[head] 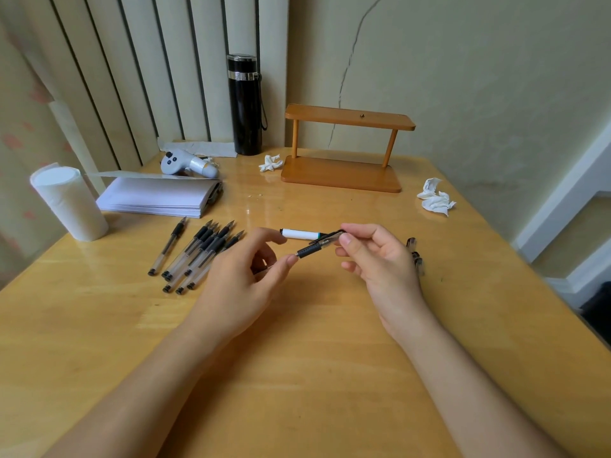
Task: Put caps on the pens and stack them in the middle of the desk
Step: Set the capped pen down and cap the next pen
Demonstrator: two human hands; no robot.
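Observation:
My left hand (238, 285) and my right hand (380, 259) hold one clear pen with a black grip (309, 251) between them, above the middle of the desk (314, 325). The right fingers pinch a clear cap with a black clip (330, 238) sitting over the pen's tip end. The left thumb and fingers hold the pen's barrel, mostly hidden in the hand. Several uncapped pens (195, 256) lie in a loose group left of my left hand. A few loose caps (416, 256) lie just right of my right hand. A white marker (299, 233) lies behind the held pen.
At the back stand a wooden two-tier rack (344, 150) and a black flask (246, 104). A paper stack (158, 196), a tissue roll (69, 203) and a grey controller (188, 163) sit at the left. Crumpled tissues (435, 198) lie at the right.

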